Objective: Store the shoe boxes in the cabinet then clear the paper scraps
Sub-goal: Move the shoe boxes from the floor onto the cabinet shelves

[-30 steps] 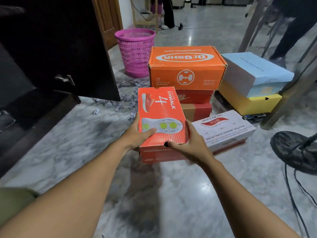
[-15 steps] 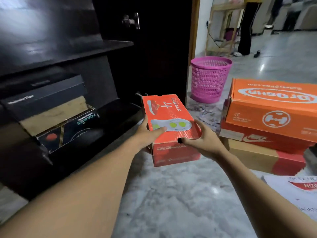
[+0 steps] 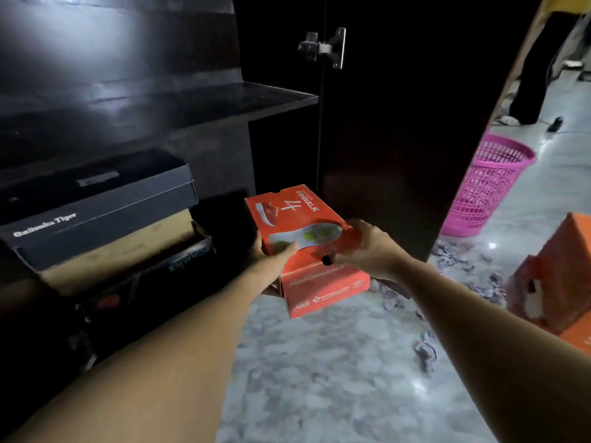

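Item in hand: red shoe box [image 3: 303, 219], lid on, printed top up, short end toward me. Position: in the air, low, just in front of the cabinet [image 3: 281, 155], at the mouth of the bottom compartment. Not yet on its base.

L hand [image 3: 271, 262]: grips the box's near-left corner, thumb over the lid; fingers go underneath, where I can't see them. R hand [image 3: 367, 251]: grips the near-right corner, thumb across the lid edge, fingers round the side. Reason for the two-corner hold: it keeps the lid closed and the box level, and lets me steer the far end in first.

Compartment: the left part is taken by a black box [image 3: 96, 215] sitting on a lower black box [image 3: 153, 279], w/ a tan layer between them that I can't identify. The dark gap to the right of that stack looks free, hence the box is aimed there, long axis pointing inward. The shelf [image 3: 192, 100] above looks bare from here. The door [image 3: 399, 123] stands open on its hinge [image 3: 323, 47], close to my R side; risk of clipping it.

Outstanding: orange boxes [image 3: 553, 282] wait on the floor [image 3: 319, 372] at right. Paper scraps [image 3: 447, 255] lie by the door foot, near the pink basket [image 3: 486, 190]. Est. progress: early to mid storing stage; scrap clearing not begun.
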Available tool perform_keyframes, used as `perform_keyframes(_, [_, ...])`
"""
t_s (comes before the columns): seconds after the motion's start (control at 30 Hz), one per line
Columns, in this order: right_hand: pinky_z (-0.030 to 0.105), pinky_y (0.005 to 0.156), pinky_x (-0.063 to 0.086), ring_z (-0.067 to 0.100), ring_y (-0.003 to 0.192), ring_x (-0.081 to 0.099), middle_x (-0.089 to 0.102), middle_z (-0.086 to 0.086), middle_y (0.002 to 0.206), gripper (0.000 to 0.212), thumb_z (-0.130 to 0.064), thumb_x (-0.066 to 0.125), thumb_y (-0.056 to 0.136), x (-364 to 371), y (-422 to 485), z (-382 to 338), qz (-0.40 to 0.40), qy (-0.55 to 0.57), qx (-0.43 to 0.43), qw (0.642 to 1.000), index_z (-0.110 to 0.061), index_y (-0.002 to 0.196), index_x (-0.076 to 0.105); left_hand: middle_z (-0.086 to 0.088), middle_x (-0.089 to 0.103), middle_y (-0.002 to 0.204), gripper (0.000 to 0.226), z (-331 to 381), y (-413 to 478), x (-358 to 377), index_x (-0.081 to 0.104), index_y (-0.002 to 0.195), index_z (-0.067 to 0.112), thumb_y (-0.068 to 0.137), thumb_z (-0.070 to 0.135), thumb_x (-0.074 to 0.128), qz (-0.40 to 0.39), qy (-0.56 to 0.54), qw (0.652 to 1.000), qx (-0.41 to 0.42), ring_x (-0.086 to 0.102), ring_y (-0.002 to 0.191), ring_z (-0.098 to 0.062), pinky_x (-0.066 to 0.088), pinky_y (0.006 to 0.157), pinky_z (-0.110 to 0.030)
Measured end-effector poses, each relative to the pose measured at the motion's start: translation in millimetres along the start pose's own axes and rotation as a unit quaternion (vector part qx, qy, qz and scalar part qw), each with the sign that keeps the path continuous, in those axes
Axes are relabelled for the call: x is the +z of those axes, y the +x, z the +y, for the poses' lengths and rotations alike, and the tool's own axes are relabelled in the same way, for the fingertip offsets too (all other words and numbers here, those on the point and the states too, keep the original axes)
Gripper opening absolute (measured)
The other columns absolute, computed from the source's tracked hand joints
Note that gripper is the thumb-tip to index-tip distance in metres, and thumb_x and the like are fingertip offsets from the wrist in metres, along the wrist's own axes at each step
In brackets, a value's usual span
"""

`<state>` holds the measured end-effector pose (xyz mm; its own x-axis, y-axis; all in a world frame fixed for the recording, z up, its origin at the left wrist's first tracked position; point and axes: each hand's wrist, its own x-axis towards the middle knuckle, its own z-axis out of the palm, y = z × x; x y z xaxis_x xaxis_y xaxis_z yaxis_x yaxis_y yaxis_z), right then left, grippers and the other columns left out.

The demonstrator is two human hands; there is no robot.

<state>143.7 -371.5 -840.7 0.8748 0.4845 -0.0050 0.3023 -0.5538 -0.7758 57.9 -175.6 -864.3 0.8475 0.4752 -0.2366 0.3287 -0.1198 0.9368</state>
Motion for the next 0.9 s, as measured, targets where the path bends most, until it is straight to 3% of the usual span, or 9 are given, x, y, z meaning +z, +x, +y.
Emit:
perform_keyframes(0.17, [0.003, 0.054, 0.039, 0.004, 0.083, 0.062, 0.06, -0.016, 0.09, 0.062, -0.029, 0.088, 0.07, 10, 57, 13, -0.045, -0.039, -0.013, 0.998, -0.027, 0.124, 0.059, -0.001, 0.059, 0.127, 0.084, -15, 52, 15, 0.024, 0.148, 0.037, 0.082, 0.04, 0.075, 0.03, -0.047, 0.998, -0.014, 0.065, 0.105, -0.029, 0.056, 0.086, -0.049])
perform_keyframes(0.23, [0.0, 0.052, 0.038, -0.007, 0.076, 0.055, 0.056, -0.022, 0.085, 0.06, -0.024, 0.088, 0.071, 18, 79, 25, -0.057, -0.029, -0.013, 0.998, -0.026, 0.123, 0.06, -0.003, 0.061, 0.125, 0.077, -24, 72, 20, 0.029, 0.145, 0.038, 0.082, 0.04, 0.075, 0.043, -0.057, 0.997, -0.018, 0.066, 0.1, -0.029, 0.059, 0.072, -0.048])
perform_keyframes(0.3, [0.0, 0.053, 0.039, -0.007, 0.075, 0.055, 0.06, -0.019, 0.088, 0.061, -0.021, 0.089, 0.07, 28, 99, 37, -0.071, -0.021, -0.01, 0.997, -0.026, 0.124, 0.061, -0.004, 0.061, 0.12, 0.066, -34, 88, 23, 0.034, 0.14, 0.04, 0.085, 0.037, 0.071, 0.044, -0.063, 0.997, -0.026, 0.067, 0.095, -0.028, 0.059, 0.057, -0.045])
perform_keyframes(0.4, [0.003, 0.058, 0.043, 0.003, 0.08, 0.061, 0.067, -0.009, 0.096, 0.063, -0.018, 0.088, 0.069, 40, 129, 52, -0.08, -0.009, -0.004, 0.997, -0.027, 0.126, 0.063, -0.002, 0.06, 0.119, 0.06, -49, 111, 28, 0.035, 0.136, 0.045, 0.086, 0.039, 0.069, 0.052, -0.086, 0.994, -0.034, 0.067, 0.095, -0.03, 0.059, 0.058, -0.054])
perform_keyframes(0.5, [0.008, 0.06, 0.046, 0.003, 0.079, 0.063, 0.066, -0.011, 0.092, 0.062, -0.016, 0.087, 0.068, 52, 151, 65, -0.069, 0.004, -0.009, 0.998, -0.028, 0.124, 0.064, 0.002, 0.059, 0.118, 0.061, -57, 131, 33, 0.035, 0.138, 0.045, 0.088, 0.035, 0.069, 0.072, -0.091, 0.993, -0.028, 0.066, 0.091, -0.022, 0.059, 0.057, -0.044])
perform_keyframes(0.6, [0.016, 0.066, 0.049, 0.013, 0.089, 0.065, 0.066, -0.008, 0.096, 0.053, -0.017, 0.084, 0.067, 64, 165, 76, -0.027, 0.018, 0.001, 0.999, -0.029, 0.115, 0.067, 0.003, 0.06, 0.124, 0.06, -62, 147, 37, 0.036, 0.14, 0.043, 0.089, 0.033, 0.067, 0.072, -0.096, 0.993, -0.017, 0.066, 0.096, -0.02, 0.06, 0.064, -0.039])
perform_keyframes(0.73, [0.032, 0.092, 0.05, 0.024, 0.118, 0.055, 0.058, 0.004, 0.124, 0.057, -0.024, 0.077, 0.076, 79, 171, 93, 0.057, -0.006, 0.016, 0.998, -0.022, 0.131, 0.061, 0.009, 0.059, 0.126, 0.061, -65, 154, 37, 0.038, 0.141, 0.038, 0.088, 0.038, 0.068, 0.015, -0.05, 0.998, 0.024, 0.062, 0.104, -0.007, 0.052, 0.058, -0.012])
perform_keyframes(0.8, [0.041, 0.098, 0.046, 0.028, 0.128, 0.045, 0.047, 0.009, 0.138, 0.063, -0.035, 0.071, 0.081, 88, 163, 100, 0.101, -0.024, 0.036, 0.994, -0.018, 0.138, 0.05, 0.008, 0.061, 0.129, 0.07, -71, 154, 37, 0.042, 0.141, 0.034, 0.079, 0.044, 0.074, 0.0, -0.036, 0.998, 0.044, 0.061, 0.114, -0.009, 0.056, 0.076, -0.018])
perform_keyframes(0.9, [0.047, 0.088, 0.049, 0.035, 0.115, 0.047, 0.045, 0.015, 0.123, 0.068, -0.05, 0.064, 0.084, 106, 146, 105, 0.198, -0.023, 0.03, 0.979, -0.008, 0.135, 0.046, 0.011, 0.067, 0.119, 0.076, -82, 148, 38, 0.047, 0.136, 0.032, 0.067, 0.052, 0.072, 0.001, -0.002, 0.998, 0.061, 0.062, 0.11, -0.001, 0.053, 0.091, -0.025])
